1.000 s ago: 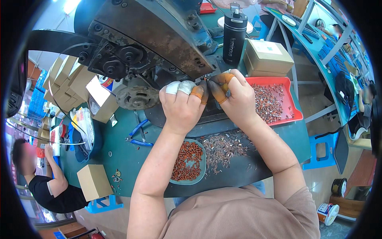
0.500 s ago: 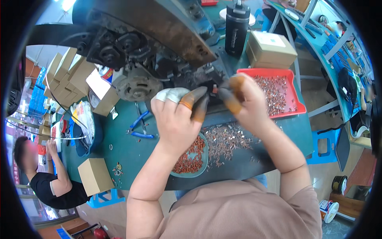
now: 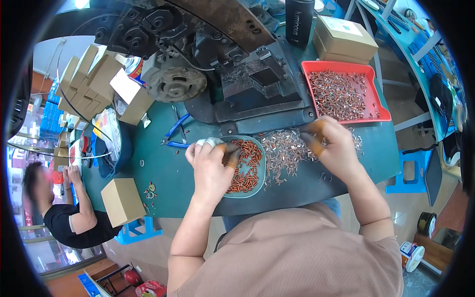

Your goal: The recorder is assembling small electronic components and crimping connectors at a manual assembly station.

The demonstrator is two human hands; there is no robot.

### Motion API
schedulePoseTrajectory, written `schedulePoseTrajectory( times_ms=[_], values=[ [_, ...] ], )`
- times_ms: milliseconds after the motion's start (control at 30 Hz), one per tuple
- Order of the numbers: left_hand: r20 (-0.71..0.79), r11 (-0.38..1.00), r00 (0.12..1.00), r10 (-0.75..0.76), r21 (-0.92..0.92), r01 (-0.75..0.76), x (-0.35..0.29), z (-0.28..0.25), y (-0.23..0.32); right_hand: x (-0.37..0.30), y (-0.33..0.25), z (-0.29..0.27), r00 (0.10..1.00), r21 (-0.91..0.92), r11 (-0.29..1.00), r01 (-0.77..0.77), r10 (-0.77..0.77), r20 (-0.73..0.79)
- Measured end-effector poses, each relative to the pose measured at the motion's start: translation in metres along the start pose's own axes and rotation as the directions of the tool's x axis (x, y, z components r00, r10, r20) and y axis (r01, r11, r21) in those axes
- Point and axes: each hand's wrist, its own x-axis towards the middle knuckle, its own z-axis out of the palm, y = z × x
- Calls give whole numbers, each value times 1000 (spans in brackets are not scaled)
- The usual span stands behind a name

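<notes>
My left hand (image 3: pixel 209 161) is over the left side of a pale green bowl (image 3: pixel 263 173) of small copper-coloured cylindrical parts (image 3: pixel 250 163). Its thumb and forefinger, in dark and orange finger covers, come together among the parts; white covers wrap other fingers. Whatever lies between the fingertips is hidden. My right hand (image 3: pixel 334 146) hovers at the right part of a loose heap of small silvery and coppery parts (image 3: pixel 279 153) on the table. Its covered fingertips are drawn together and slightly blurred, so I cannot make out what they hold.
Beyond my hands stands a dark, greasy machine (image 3: pixel 257 79) with a round wheel. A red tray (image 3: pixel 383 115) full of small parts sits right of it, near a cardboard box (image 3: pixel 346 39) and black bottle (image 3: pixel 299 22). Blue-handled pliers (image 3: pixel 177 126) lie left. Another person (image 3: pixel 74 218) sits far left.
Both hands have come back from the machine toward me. The left went down to the bowl, the right to the loose heap. The view has shifted, showing more of the machine's front.
</notes>
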Motion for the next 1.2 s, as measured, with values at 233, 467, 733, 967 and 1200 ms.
schedulePoseTrajectory(
  times_ms=[233,467,733,967,1200],
  values=[
    [158,586,939,-307,-746,317,-15,-14,3,2,-33,36,976,292,954,-76,10,219],
    [172,252,941,-291,-935,248,-20,-10,10,14,-50,65,756,554,560,-615,219,618],
    [41,514,954,-297,-835,196,-24,-17,18,13,-53,70,644,566,314,-762,284,710],
    [-206,921,979,-12,-384,-70,-19,-11,34,10,-44,69,652,569,319,-758,373,660],
    [-193,847,980,-58,-529,-54,-11,-9,49,-3,-22,-18,937,253,946,-202,112,331]
  ],
)
